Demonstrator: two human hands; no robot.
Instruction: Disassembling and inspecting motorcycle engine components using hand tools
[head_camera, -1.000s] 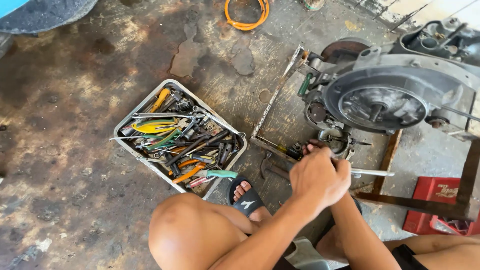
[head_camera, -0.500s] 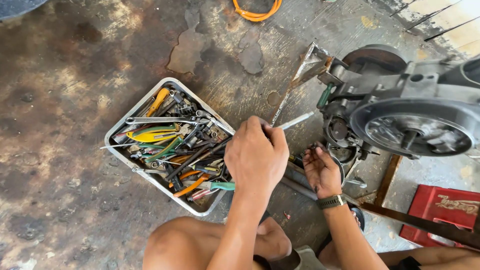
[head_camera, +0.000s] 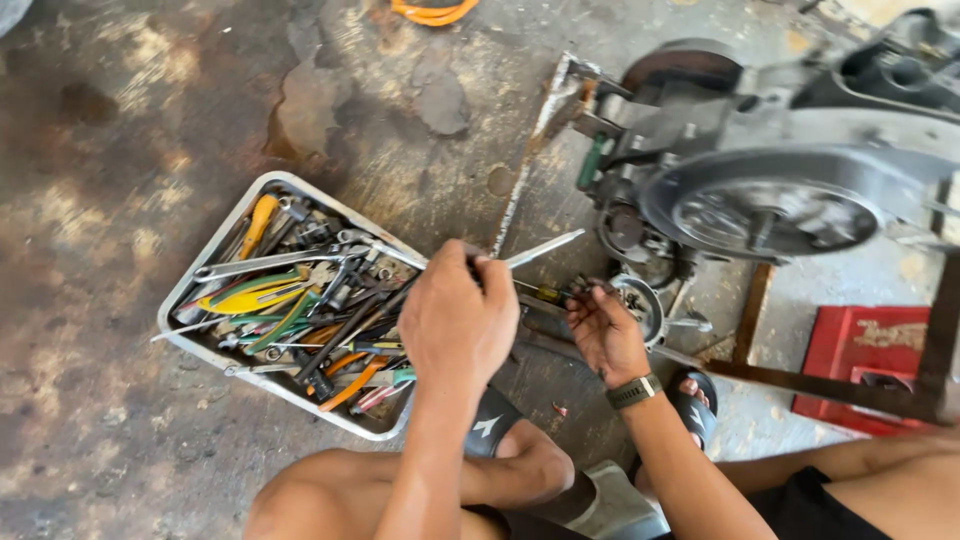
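My left hand (head_camera: 455, 320) is closed around a long silver metal tool (head_camera: 550, 245) whose tip points up and right, just past the right corner of a metal tool tray (head_camera: 200, 280). The tray is packed with several wrenches, pliers and screwdrivers. My right hand (head_camera: 603, 335), with a watch on the wrist, rests low on the floor with fingers spread. It sits beside a small round metal dish (head_camera: 640, 305) and a yellow-handled screwdriver (head_camera: 545, 293). A grey engine (head_camera: 780, 190) stands just beyond both hands.
A red box (head_camera: 860, 350) lies at the right under a dark frame bar (head_camera: 800, 385). An orange cable (head_camera: 430, 10) lies at the top edge. A thin metal bar (head_camera: 530, 150) runs along the stained concrete floor. My sandalled feet (head_camera: 490, 430) are below the hands.
My left hand swung left from the engine to the tray's edge carrying the silver tool. My right hand came into view and settled by the small dish. The view moved closer.
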